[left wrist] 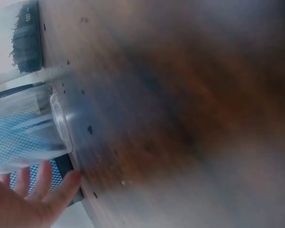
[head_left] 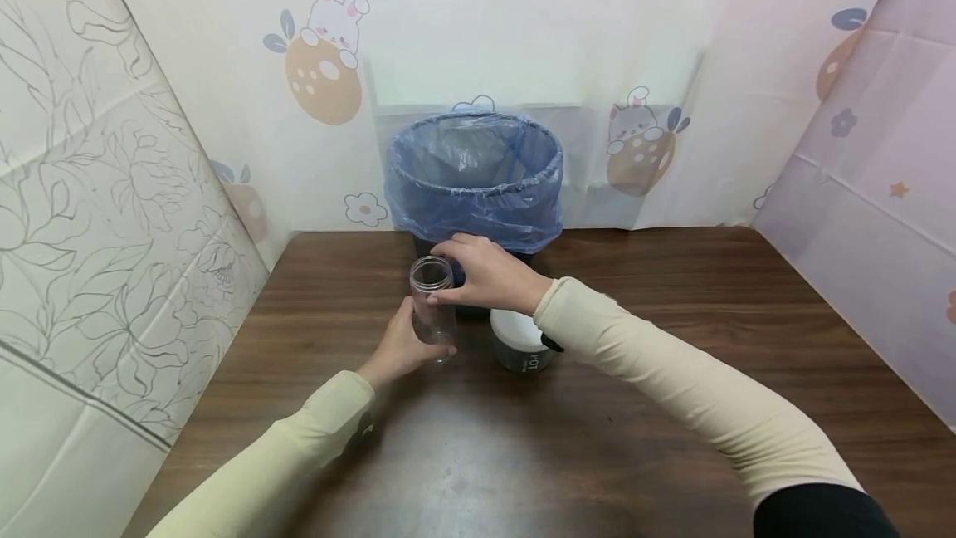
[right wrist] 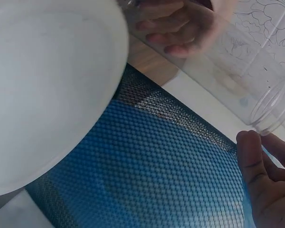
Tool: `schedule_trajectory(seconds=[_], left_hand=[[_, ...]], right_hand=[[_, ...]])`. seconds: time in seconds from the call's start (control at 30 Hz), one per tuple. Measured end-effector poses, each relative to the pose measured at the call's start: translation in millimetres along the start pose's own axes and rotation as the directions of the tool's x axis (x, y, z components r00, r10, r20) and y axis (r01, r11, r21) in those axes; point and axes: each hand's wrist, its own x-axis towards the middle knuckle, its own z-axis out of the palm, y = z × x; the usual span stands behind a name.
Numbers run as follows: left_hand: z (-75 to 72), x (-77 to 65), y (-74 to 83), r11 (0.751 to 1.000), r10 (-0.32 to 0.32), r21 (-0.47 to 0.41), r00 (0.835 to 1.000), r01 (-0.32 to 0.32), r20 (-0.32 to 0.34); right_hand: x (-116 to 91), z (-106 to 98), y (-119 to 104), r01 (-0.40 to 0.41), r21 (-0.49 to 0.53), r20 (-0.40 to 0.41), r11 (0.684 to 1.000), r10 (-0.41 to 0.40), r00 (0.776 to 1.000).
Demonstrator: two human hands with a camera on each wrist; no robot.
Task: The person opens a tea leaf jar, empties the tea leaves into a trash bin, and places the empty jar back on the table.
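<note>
Nearly upright, a clear jar [head_left: 432,318] stands at the middle of the scene, its long axis close to vertical and its uncapped mouth facing up. A person's left hand [head_left: 402,347] grasps the lower body, thumb on one side and fingers on the other. The right hand [head_left: 489,272] has thumb and fingers either side of the rim; whether they press on it, I cannot tell.

Just right of the jar, a dark tub [head_left: 515,355] with a white lid bears pale lettering, perhaps "POT" or "HOT"; the left wrist view shows "100" printed sideways.

Behind is a mesh bin lined with a blue bag [head_left: 478,214]. The table [head_left: 463,455] is brown wood grain. Cloth backdrops show bunnies with orange fruit [head_left: 324,81] and, at left, line-drawn flowers [head_left: 149,173].
</note>
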Motion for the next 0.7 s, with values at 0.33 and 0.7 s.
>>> schedule_trajectory(seconds=[0.33,0.7], left_hand=[[-7.4,-25.0,3.5,0.995,-0.079,0.044,0.991,0.084,-0.104],[0.0,-57.5,22.8,0.999,0.028,0.031,0.988,-0.033,0.15]], right_hand=[[-33.6,-10.1,17.8,-0.071,-0.004,0.043,0.997,0.072,0.996],[-71.7,-2.3,47.9,-0.098,-0.179,0.101,0.979,0.117,0.988]])
